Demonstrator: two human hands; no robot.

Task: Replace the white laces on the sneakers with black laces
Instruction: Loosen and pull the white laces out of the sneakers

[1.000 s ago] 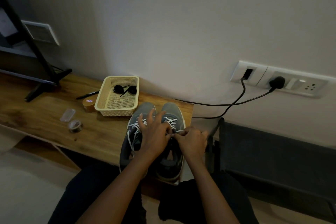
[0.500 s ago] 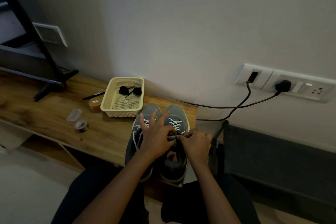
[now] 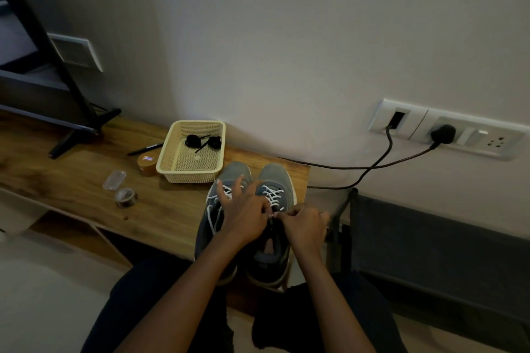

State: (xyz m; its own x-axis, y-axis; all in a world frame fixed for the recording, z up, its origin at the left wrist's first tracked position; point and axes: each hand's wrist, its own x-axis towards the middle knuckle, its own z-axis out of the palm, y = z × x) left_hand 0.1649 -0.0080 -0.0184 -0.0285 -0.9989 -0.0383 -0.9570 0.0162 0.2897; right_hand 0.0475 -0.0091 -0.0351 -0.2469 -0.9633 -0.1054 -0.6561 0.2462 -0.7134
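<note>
White lace criss-crosses the right sneaker, which stands on the wooden table with its toe at 12 o'clock and its heel toward the person. The row of eyelets therefore runs along the 12-to-6 line. Both hands meet at the 6 o'clock end of that row. The left hand comes in from 8 o'clock, its thumb and forefinger pinching the lace while its other fingers fan out over the left sneaker. The right hand comes in from 4 o'clock, curled, and pinches the same lace just beside the left. I judge the freeing pull should go toward 6 o'clock, clearing the top eyelets first. The black laces lie coiled in the cream basket at 11 o'clock from the shoes. They are well apart from both hands and nearer the left one.
</note>
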